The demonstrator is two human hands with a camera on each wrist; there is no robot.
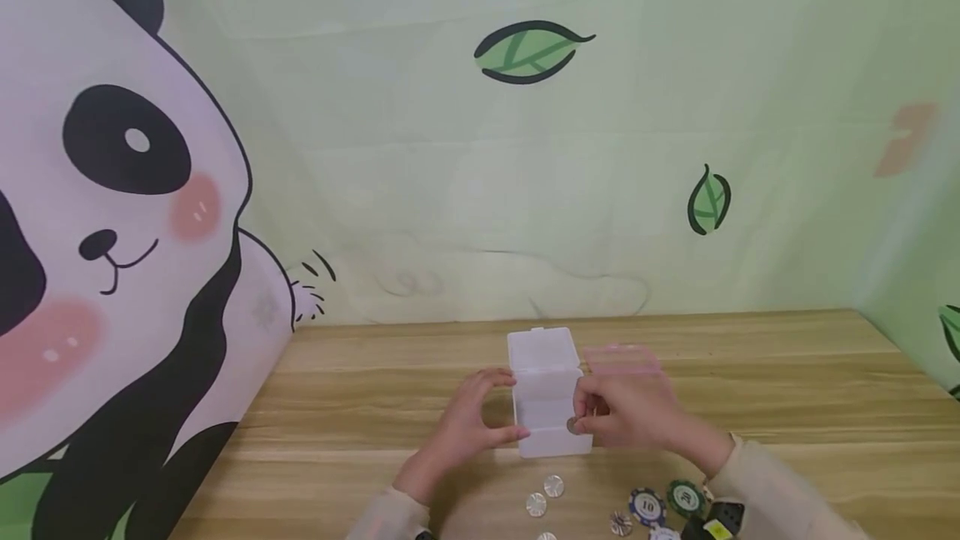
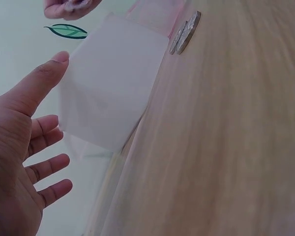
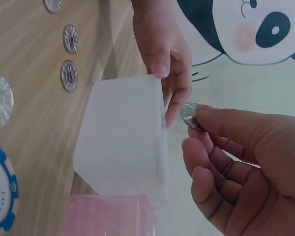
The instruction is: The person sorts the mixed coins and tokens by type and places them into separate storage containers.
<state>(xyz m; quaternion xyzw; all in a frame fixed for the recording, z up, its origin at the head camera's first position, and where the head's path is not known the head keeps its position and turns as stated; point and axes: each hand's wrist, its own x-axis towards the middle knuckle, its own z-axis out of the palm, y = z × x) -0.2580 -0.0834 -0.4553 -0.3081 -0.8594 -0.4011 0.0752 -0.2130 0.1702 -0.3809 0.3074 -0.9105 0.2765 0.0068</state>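
A white plastic box (image 1: 546, 411) stands on the table with its lid (image 1: 542, 350) raised at the back. My left hand (image 1: 468, 419) holds the box at its left side, thumb on the near corner and a fingertip at the far corner; the other fingers (image 2: 54, 169) are spread beside it. My right hand (image 1: 633, 408) pinches a silver coin (image 3: 191, 116) between thumb and fingers, close to the box's near right rim. Flat on the table in front of the box lie several more silver coins (image 1: 553, 486).
Right of the box, partly behind my right hand, is a clear pink box (image 1: 624, 358). Poker chips, one blue (image 1: 647, 507) and one green (image 1: 686, 497), lie near my right sleeve. A green cloth backdrop (image 1: 420, 190) with a panda rises behind the table.
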